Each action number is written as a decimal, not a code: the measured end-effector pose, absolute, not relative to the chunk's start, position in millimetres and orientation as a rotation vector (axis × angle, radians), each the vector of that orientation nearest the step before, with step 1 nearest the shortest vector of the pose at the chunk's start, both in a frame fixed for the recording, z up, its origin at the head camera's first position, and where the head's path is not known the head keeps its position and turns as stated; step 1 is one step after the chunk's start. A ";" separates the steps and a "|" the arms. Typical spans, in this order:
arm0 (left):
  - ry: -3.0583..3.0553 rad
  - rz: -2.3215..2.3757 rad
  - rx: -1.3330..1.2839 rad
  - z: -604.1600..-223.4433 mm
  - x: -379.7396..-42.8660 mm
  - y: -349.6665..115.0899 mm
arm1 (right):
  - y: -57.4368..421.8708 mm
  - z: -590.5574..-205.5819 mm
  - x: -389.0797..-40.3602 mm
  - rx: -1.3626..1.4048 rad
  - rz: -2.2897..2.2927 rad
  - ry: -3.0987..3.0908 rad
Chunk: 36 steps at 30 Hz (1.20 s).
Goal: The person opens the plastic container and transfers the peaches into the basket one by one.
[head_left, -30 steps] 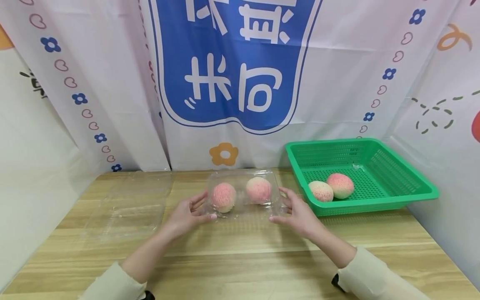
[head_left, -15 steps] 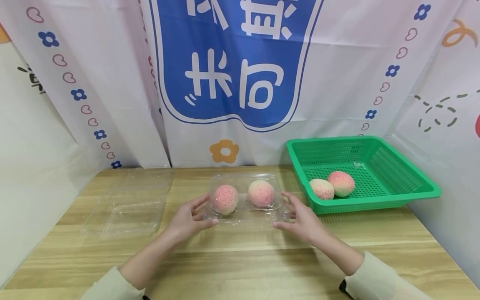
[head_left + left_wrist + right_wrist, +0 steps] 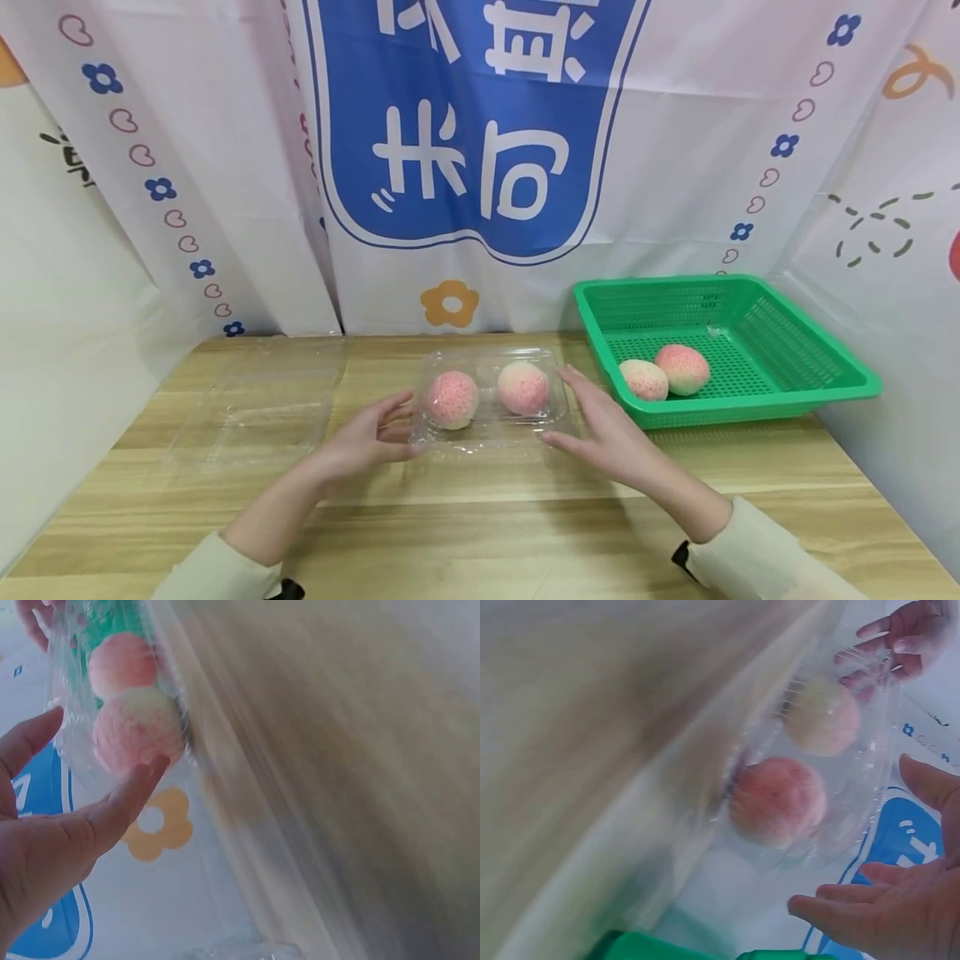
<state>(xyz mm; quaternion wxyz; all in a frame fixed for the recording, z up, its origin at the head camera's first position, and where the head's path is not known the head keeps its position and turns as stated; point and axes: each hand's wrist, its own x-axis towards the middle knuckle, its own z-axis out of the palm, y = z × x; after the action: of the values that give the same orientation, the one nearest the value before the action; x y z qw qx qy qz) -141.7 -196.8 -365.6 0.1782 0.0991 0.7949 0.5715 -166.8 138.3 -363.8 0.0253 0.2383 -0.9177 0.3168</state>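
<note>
A clear plastic box [image 3: 480, 433] sits at the middle of the table with two pink and cream peaches inside, a left peach [image 3: 452, 400] and a right peach [image 3: 523, 388]. My left hand [image 3: 372, 439] is at the box's left side, thumb and fingers spread and relaxed. On the opposite side, my right hand [image 3: 609, 429] has its fingers extended along the box's right end, gripping nothing. In the right wrist view, a gap shows between the right fingers [image 3: 832, 911] and the box. The left wrist view shows the left fingertips [image 3: 154, 766] overlapping the nearer peach.
Another clear plastic container [image 3: 258, 417] lies on the left part of the wooden table [image 3: 465, 542]. A green basket [image 3: 757, 408] stands at the back right, holding two more peaches [image 3: 681, 370]. A printed cloth [image 3: 517, 292] hangs behind the table.
The box with the peaches has shifted slightly toward me. Both hands have loosened from its ends; the left has drawn a little left, and the right fingers have straightened.
</note>
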 end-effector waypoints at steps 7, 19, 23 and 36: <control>2.200 1.576 0.269 -363.8 -146.4 -207.7 | 106.8 -349.8 -166.9 0.930 0.912 -2.701; 2.087 1.516 0.297 -368.0 -161.0 -217.7 | 46.5 -353.8 -171.9 1.188 0.559 -2.742; 2.051 1.554 0.287 -370.8 -165.4 -219.0 | 34.5 -356.3 -172.9 1.195 0.402 -2.758; 2.022 1.585 0.320 -374.3 -167.7 -216.2 | 14.2 -368.3 -171.5 1.216 -0.115 -2.463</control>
<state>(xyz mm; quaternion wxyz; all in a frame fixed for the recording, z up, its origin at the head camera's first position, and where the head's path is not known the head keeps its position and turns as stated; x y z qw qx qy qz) -167.7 -216.2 -374.3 0.2725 0.1191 0.7514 0.5890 -171.5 14.2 -368.3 0.1950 0.4340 -0.8786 -0.0412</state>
